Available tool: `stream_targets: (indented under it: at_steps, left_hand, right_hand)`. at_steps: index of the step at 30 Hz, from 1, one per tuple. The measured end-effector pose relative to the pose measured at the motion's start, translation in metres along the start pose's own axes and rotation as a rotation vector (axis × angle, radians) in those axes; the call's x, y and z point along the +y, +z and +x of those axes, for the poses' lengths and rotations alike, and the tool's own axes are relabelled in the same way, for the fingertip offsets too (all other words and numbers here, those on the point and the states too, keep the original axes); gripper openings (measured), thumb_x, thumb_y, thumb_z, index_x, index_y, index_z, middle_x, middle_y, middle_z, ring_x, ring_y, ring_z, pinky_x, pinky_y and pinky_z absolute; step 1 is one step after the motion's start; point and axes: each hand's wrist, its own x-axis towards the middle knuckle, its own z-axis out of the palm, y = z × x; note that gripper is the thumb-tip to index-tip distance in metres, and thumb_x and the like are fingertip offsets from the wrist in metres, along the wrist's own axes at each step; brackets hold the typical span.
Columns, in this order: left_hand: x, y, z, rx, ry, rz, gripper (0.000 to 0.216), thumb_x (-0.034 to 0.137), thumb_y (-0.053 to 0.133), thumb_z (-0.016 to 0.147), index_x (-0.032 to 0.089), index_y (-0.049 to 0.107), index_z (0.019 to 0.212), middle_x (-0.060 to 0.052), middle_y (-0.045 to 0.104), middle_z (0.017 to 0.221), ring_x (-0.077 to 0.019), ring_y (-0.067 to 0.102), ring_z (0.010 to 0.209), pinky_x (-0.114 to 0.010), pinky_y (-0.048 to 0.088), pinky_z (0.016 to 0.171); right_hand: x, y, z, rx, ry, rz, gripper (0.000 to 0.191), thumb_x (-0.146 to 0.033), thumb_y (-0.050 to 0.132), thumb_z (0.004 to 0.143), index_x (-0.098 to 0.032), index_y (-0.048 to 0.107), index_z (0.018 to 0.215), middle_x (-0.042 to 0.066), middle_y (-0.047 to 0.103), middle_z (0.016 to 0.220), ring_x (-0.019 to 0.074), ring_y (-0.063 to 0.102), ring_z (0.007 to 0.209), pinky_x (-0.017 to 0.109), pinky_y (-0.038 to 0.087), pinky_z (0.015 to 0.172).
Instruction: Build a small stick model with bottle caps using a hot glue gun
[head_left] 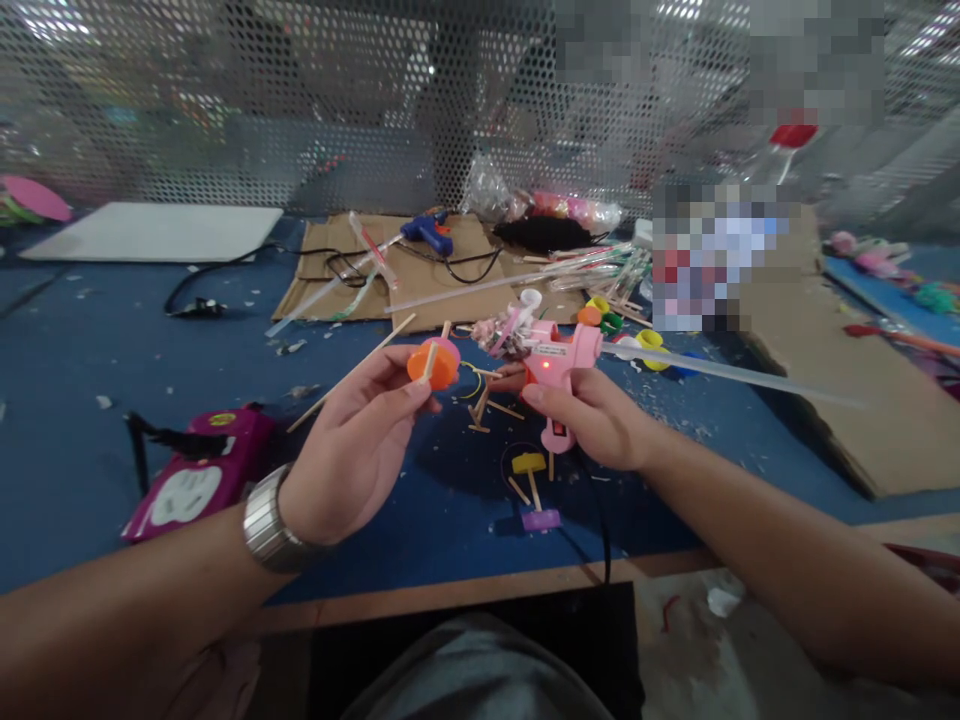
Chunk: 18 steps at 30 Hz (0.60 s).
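One orange cap (433, 363) is pinched by the left hand (352, 450); the right hand's (600, 420) gripped glue gun (559, 358) is pointed left at it.

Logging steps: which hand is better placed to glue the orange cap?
Probably right: the right hand grips the pink plastic glue gun, nozzle toward the round orange plastic cap pinched in the left hand.

Craft workshop, as I see it through the head camera. A blue table (75, 430) backed by a perforated metal screen (300, 110) carries a cardboard sheet (322, 285), a blue glue gun (427, 232), clear glue sticks (600, 262), wooden sticks (352, 372), coloured caps (651, 342), a magenta power strip (199, 480) and scattered scraps (103, 402). A pink glue gun (559, 365) glows red above it.
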Motion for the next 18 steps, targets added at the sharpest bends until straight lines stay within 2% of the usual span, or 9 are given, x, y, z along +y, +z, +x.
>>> stream_targets:
  at_steps: [6, 9, 14, 18]
  left_hand:
    - [-0.0008, 0.0002, -0.0026, -0.005, -0.033, 0.041, 0.026, 0.026, 0.095, 0.082, 0.022, 0.084, 0.105, -0.005, 0.073, 0.111, -0.0171, 0.063, 0.097, -0.024, 0.057, 0.083]
    - [-0.0013, 0.0007, -0.0028, -0.018, -0.032, 0.041, 0.027, 0.025, 0.096, 0.081, 0.022, 0.083, 0.104, -0.005, 0.074, 0.11, -0.0163, 0.064, 0.097, -0.023, 0.057, 0.083]
    - [-0.001, -0.0003, -0.0023, -0.019, -0.041, 0.06, 0.025, 0.024, 0.094, 0.083, 0.021, 0.082, 0.105, -0.005, 0.076, 0.108, -0.0167, 0.065, 0.095, -0.024, 0.057, 0.082]
    - [-0.0012, -0.0029, -0.0031, -0.107, -0.037, 0.126, 0.023, 0.025, 0.093, 0.088, 0.021, 0.081, 0.107, -0.006, 0.077, 0.108, -0.0173, 0.068, 0.093, -0.026, 0.057, 0.085]
  right_hand:
    - [0.0029, -0.0001, -0.001, -0.061, -0.015, -0.072, 0.044, -0.061, 0.056, 0.112, -0.026, 0.083, 0.112, 0.008, 0.082, 0.11, 0.0359, 0.073, 0.122, 0.053, 0.055, 0.114]
    - [0.0031, 0.0004, -0.0015, -0.056, -0.011, -0.063, 0.046, -0.063, 0.056, 0.111, -0.025, 0.084, 0.114, 0.009, 0.083, 0.115, 0.0364, 0.073, 0.122, 0.055, 0.055, 0.115]
    - [0.0, 0.0037, -0.0012, -0.004, 0.034, 0.088, 0.048, -0.065, 0.063, 0.107, -0.024, 0.085, 0.119, 0.009, 0.084, 0.127, 0.0354, 0.074, 0.126, 0.054, 0.055, 0.118]
    - [-0.003, 0.0052, -0.001, 0.074, 0.082, 0.207, 0.049, -0.067, 0.069, 0.102, -0.024, 0.087, 0.116, 0.011, 0.082, 0.132, 0.0353, 0.074, 0.126, 0.054, 0.059, 0.112]
